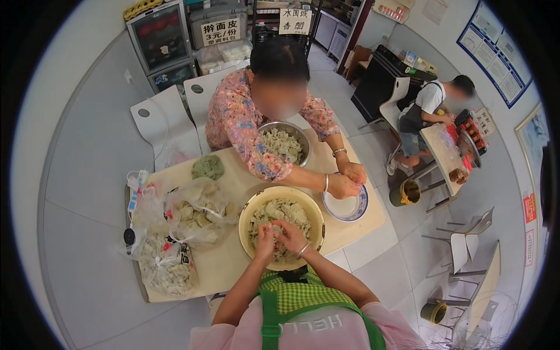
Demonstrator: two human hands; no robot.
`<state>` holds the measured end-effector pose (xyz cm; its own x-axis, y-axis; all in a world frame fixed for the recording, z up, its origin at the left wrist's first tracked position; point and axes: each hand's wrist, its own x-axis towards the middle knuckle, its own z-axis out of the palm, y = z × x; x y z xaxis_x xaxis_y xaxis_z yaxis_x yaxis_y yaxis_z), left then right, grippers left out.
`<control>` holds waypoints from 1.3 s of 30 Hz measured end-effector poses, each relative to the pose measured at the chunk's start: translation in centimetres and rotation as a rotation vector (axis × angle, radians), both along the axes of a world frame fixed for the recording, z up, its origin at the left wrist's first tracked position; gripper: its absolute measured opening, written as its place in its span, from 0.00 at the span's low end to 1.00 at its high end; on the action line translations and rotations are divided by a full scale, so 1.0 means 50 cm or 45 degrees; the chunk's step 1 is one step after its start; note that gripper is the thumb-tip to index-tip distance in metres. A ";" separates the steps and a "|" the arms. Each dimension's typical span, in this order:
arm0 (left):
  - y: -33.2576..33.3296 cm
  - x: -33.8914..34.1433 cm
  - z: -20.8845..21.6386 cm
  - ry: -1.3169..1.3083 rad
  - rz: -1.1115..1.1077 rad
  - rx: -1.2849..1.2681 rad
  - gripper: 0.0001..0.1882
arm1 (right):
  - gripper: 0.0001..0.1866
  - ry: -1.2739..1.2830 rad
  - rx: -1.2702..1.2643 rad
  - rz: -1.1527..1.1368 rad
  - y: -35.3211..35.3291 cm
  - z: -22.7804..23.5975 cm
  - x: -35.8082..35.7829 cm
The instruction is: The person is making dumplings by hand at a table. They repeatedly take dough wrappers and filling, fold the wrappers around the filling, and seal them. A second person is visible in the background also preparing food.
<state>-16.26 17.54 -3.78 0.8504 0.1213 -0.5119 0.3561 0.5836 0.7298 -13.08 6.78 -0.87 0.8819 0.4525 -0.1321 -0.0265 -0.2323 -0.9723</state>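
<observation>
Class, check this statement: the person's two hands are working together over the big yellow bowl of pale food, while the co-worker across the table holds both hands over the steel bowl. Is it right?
Not quite. In the head view the co-worker's hands are at the blue-rimmed white dish, not over the steel bowl. The rest holds: the person's left hand and right hand meet over the yellow bowl.

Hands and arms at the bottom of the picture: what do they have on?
Both forearms are bare, with no sleeves showing and no gloves on the hands. The left hand wears nothing that can be seen. The right hand has a thin silver bangle at the wrist. Behind the arms is a green checked apron with plain green straps.
</observation>
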 end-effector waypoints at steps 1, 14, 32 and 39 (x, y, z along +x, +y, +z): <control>0.002 -0.001 -0.006 0.005 0.009 -0.021 0.17 | 0.14 -0.155 -0.102 -0.002 0.001 -0.010 -0.006; 0.005 -0.007 -0.028 -0.128 -0.363 1.073 0.14 | 0.12 -0.456 -0.413 -0.076 0.001 -0.051 -0.023; 0.017 -0.012 0.026 0.107 -0.101 -0.028 0.13 | 0.12 0.077 -0.188 -0.227 -0.016 -0.137 0.041; 0.010 -0.002 -0.004 0.121 -0.039 0.168 0.13 | 0.14 -0.457 -0.242 0.002 -0.001 -0.054 -0.005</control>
<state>-16.34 18.05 -3.97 0.8034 0.1675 -0.5714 0.4430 0.4730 0.7616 -13.31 6.75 -3.57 0.8864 0.4513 0.1030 0.3078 -0.4083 -0.8594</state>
